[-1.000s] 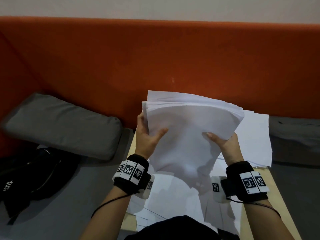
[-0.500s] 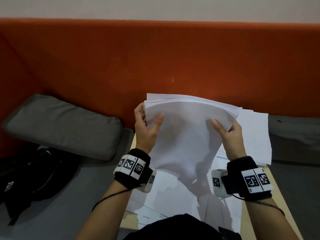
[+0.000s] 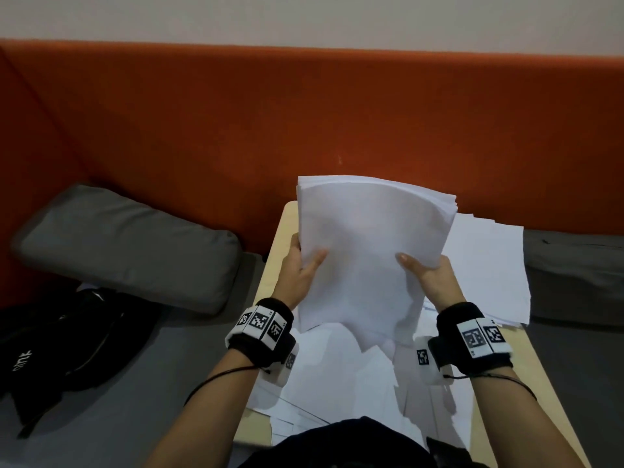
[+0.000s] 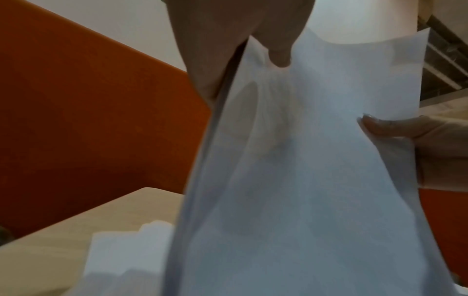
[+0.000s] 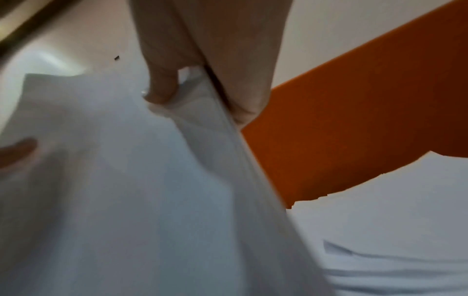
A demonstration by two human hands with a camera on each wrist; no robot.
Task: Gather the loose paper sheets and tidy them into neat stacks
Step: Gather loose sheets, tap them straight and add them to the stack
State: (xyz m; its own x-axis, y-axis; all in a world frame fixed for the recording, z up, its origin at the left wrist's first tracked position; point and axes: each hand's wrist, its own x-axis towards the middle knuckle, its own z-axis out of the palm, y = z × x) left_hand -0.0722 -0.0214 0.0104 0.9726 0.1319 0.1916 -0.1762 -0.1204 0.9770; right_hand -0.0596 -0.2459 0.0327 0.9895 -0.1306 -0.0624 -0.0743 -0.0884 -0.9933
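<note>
Over the small wooden table [image 3: 275,244], a thick bundle of paper sheets [image 3: 368,251] is held upright-ish, tilted back toward the camera, with its bottom edges hanging just above the mess below. The bundle is gripped on both sides: the left hand [image 3: 300,271] is clamped on the left edge with the thumb pressed across the front face and the fingers tucked behind, and the right hand [image 3: 430,275] is clamped on the right edge the same way. In the left wrist view the thumb can be seen dimpling the front sheet, and the stack's edge shows as a bunch of thin layers. The top of the bundle is bowed and the sheets are fanned a bit at the upper right corner, so not squared up yet.

More loose sheets [image 3: 341,376] are scattered flat on the table under the bundle, overlapping every which way. A flatter pile [image 3: 489,265] is lying at the far right of the table, partly hanging past its edge.

Off to the left, a grey cushion [image 3: 128,244] and a black bag [image 3: 64,336] are sat on the grey seat, with the orange backrest [image 3: 304,123] behind everything.
</note>
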